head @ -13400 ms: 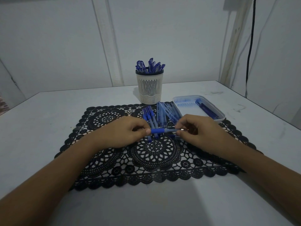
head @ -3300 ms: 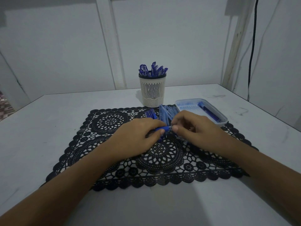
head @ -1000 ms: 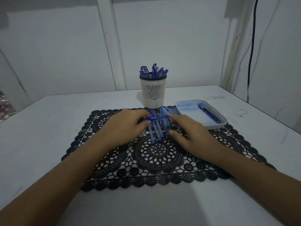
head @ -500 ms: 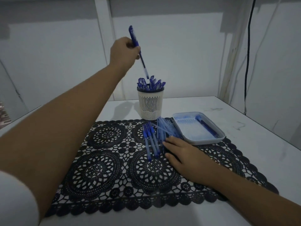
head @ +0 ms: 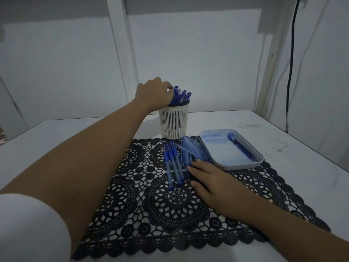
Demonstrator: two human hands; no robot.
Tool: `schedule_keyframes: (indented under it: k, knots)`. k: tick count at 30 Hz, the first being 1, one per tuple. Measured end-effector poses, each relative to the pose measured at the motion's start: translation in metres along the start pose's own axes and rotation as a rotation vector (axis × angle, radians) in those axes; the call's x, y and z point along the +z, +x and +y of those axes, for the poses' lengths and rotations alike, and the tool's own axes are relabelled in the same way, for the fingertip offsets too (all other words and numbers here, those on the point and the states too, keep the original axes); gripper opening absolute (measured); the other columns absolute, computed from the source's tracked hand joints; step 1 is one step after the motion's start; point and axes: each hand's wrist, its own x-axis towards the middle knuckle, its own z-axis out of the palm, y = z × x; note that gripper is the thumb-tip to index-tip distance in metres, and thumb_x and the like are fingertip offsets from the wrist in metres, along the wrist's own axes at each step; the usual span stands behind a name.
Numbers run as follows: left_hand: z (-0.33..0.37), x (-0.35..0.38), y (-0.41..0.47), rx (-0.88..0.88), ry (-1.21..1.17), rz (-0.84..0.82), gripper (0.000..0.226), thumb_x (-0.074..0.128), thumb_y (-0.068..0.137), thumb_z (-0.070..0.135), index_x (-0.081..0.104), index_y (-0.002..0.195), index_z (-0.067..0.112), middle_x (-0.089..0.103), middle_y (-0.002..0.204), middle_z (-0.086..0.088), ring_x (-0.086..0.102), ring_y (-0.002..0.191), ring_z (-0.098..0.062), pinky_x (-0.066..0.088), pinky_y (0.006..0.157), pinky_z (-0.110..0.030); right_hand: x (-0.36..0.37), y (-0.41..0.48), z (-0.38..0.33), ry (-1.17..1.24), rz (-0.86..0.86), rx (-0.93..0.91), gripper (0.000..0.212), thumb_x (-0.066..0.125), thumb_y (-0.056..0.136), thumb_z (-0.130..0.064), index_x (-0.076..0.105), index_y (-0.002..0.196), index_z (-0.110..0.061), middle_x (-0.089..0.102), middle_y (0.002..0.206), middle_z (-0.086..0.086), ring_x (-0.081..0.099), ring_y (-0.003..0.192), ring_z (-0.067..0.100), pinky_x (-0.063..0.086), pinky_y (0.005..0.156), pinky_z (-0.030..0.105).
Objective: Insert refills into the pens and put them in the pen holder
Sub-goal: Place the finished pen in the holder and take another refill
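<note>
A white slotted pen holder (head: 174,121) stands at the back of the black lace mat (head: 143,208), filled with several blue pens (head: 183,97). My left hand (head: 153,95) is at the holder's left rim, its fingers curled round the top of one pen standing inside. A few blue pens (head: 173,165) lie side by side on the mat. Right of them lies a pile of pale blue refills (head: 190,150). My right hand (head: 213,178) rests flat on the mat, fingertips touching the near end of that pile.
A shallow pale tray (head: 238,166) sits at the mat's right edge, holding a few dark blue pieces (head: 242,149) along its right side. White walls close in behind, and a black cable (head: 289,78) hangs at the right.
My left hand has come down from high above the holder and lowered the pen into it. My right hand has stayed on the mat by the refills.
</note>
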Motion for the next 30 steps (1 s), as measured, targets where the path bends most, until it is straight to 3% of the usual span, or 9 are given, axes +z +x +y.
schedule_keyframes:
  k: [4,8,12,14,17,21,27,30]
  knots:
    - [-0.005,-0.007,-0.007,-0.041,-0.159,0.056,0.039,0.036,0.095,0.034,0.05,0.129,0.021,0.053,0.123,-0.012,0.052,0.11,-0.03,0.042,0.094,-0.044,0.0,0.0,0.0,-0.015,-0.023,0.008,0.048,0.032,0.098,-0.035,0.029,0.143,-0.019,0.025,0.149,-0.006,0.018,0.136,0.005,-0.001,0.097,0.003]
    - [0.0,-0.02,-0.04,-0.073,-0.272,0.146,0.031,0.041,0.094,0.027,0.052,0.12,0.017,0.057,0.111,-0.009,0.055,0.094,-0.023,0.046,0.081,-0.036,0.0,0.0,0.0,-0.022,-0.025,0.021,0.047,0.033,0.098,-0.035,0.031,0.142,-0.019,0.027,0.148,-0.006,0.02,0.136,0.005,0.002,0.097,0.004]
    - [0.005,-0.018,-0.093,-0.072,-0.386,-0.038,0.02,0.043,0.095,0.025,0.056,0.107,0.016,0.057,0.091,0.003,0.052,0.062,-0.01,0.048,0.063,-0.027,0.0,0.0,-0.001,-0.033,0.002,0.018,0.045,0.034,0.098,-0.034,0.035,0.141,-0.018,0.031,0.146,-0.005,0.028,0.131,0.006,0.007,0.096,0.004]
    - [0.006,-0.011,-0.118,-0.076,-0.417,-0.194,0.018,0.045,0.095,0.026,0.058,0.105,0.018,0.054,0.09,0.006,0.053,0.067,-0.004,0.046,0.062,-0.018,-0.001,0.0,-0.001,-0.032,0.023,0.021,0.044,0.035,0.098,-0.032,0.039,0.138,-0.016,0.037,0.142,-0.003,0.035,0.128,0.009,0.012,0.097,0.007]
    - [0.009,0.001,-0.148,-0.099,-0.375,-0.333,0.017,0.048,0.093,0.029,0.059,0.104,0.022,0.058,0.094,0.005,0.056,0.074,-0.008,0.045,0.064,-0.021,0.0,0.001,-0.001,-0.04,0.044,0.028,0.045,0.034,0.095,-0.033,0.05,0.131,-0.011,0.05,0.131,0.003,0.048,0.118,0.016,0.028,0.098,0.016]
    - [0.016,0.011,-0.163,-0.116,-0.349,-0.375,0.019,0.052,0.09,0.036,0.057,0.099,0.02,0.056,0.077,0.006,0.05,0.065,-0.009,0.041,0.063,-0.028,0.001,0.0,0.0,-0.06,0.071,0.026,0.041,0.04,0.089,-0.03,0.062,0.117,-0.008,0.064,0.109,0.007,0.058,0.099,0.021,0.045,0.087,0.029]
    - [0.015,0.01,-0.163,-0.129,-0.382,-0.414,0.013,0.052,0.089,0.028,0.05,0.098,0.019,0.051,0.074,0.008,0.05,0.066,-0.01,0.039,0.061,-0.028,-0.002,-0.001,-0.002,-0.056,0.096,0.031,0.05,0.031,0.089,-0.037,0.065,0.111,-0.009,0.066,0.099,0.005,0.059,0.091,0.023,0.049,0.08,0.033]
    - [0.011,0.007,-0.163,-0.102,-0.356,-0.422,0.013,0.048,0.088,0.024,0.054,0.099,0.023,0.049,0.073,0.013,0.048,0.065,-0.008,0.039,0.063,-0.027,-0.003,-0.001,-0.003,-0.05,0.086,0.043,0.041,0.038,0.09,-0.032,0.066,0.108,-0.01,0.065,0.098,0.005,0.059,0.09,0.023,0.051,0.08,0.036]
